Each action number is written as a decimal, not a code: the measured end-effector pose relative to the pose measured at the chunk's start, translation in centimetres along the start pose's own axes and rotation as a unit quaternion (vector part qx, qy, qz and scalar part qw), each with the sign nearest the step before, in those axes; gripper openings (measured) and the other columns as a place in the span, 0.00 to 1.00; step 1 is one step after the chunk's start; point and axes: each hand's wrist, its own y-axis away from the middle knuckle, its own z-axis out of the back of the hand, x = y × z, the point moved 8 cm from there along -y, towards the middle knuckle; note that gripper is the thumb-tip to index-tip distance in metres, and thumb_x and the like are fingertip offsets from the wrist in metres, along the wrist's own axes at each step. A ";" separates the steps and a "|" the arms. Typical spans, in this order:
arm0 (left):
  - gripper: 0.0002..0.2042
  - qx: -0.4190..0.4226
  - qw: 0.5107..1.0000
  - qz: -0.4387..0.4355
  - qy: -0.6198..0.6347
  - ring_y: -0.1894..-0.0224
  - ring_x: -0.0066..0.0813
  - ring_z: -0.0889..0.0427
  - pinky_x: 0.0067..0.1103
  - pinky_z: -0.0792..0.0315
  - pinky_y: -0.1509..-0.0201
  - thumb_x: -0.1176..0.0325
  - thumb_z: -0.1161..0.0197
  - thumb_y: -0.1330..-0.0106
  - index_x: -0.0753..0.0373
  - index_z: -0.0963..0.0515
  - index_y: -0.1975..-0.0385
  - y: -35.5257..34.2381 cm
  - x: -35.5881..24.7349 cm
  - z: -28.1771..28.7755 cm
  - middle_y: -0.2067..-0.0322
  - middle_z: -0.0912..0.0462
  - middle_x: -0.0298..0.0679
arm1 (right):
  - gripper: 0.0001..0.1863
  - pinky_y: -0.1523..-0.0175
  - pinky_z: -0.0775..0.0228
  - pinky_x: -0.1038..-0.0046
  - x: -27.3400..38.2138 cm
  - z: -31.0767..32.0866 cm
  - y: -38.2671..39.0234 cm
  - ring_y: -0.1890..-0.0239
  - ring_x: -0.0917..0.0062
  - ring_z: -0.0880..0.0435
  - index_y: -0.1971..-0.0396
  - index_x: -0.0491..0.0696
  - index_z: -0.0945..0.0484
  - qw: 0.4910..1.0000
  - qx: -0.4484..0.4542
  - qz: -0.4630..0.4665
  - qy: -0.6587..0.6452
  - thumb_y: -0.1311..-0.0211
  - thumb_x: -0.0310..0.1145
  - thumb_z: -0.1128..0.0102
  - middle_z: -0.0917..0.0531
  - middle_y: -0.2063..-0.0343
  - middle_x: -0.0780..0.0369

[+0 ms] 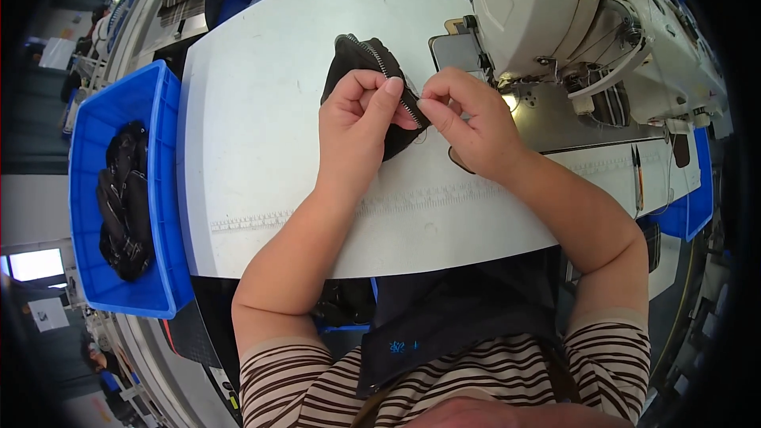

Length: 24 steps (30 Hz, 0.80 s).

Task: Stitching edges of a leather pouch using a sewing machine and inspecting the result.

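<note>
A dark fabric piece [341, 62] with a metal-toothed zipper [379, 55] along its edge is held up over the white table. My left hand [361, 115] grips it, the thumb pressed against the zipper and the fingers curled behind the cloth. At the zipper's lower end, my right hand [468, 119] pinches with thumb and forefinger at the cloth's edge. A loose thread appears to hang there; exactly what the right fingertips hold is too small to make out. Part of the cloth is hidden behind my left hand.
A white sewing machine [527, 16] stands at the right. A blue bin [166, 190] with dark cloth pieces [127, 198] sits left of the table [261, 135]. A ruler scale [444, 196] crosses the tabletop. Dark pointed tweezers or snips [637, 178] lie at the right.
</note>
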 end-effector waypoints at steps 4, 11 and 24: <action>0.07 0.003 1.000 0.014 -0.009 0.74 0.18 0.19 0.16 0.24 0.64 0.67 0.37 0.24 0.63 0.22 0.62 0.0 0.2 0.2 0.74 0.16 0.34 | 0.09 0.62 0.26 0.77 -1.3 -1.1 0.3 0.67 0.83 0.20 0.59 0.43 0.22 0.976 0.055 -0.121 -0.173 0.22 0.34 0.47 0.18 0.68 0.66; 0.07 0.005 0.999 0.023 0.022 0.73 0.17 0.19 0.15 0.26 0.66 0.67 0.37 0.24 0.65 0.22 0.61 -0.2 0.3 0.3 0.74 0.15 0.34 | 0.14 0.61 0.25 0.77 -1.6 -1.2 0.3 0.67 0.84 0.20 0.58 0.44 0.22 0.971 0.051 -0.123 -0.197 0.19 0.37 0.52 0.18 0.66 0.67; 0.08 0.008 0.997 0.041 0.057 0.72 0.21 0.16 0.17 0.21 0.63 0.67 0.38 0.23 0.65 0.22 0.61 -0.4 0.2 0.5 0.72 0.15 0.37 | 0.19 0.61 0.26 0.77 -2.0 -1.5 0.4 0.66 0.83 0.19 0.59 0.44 0.22 0.966 0.051 -0.126 -0.220 0.17 0.44 0.55 0.19 0.67 0.66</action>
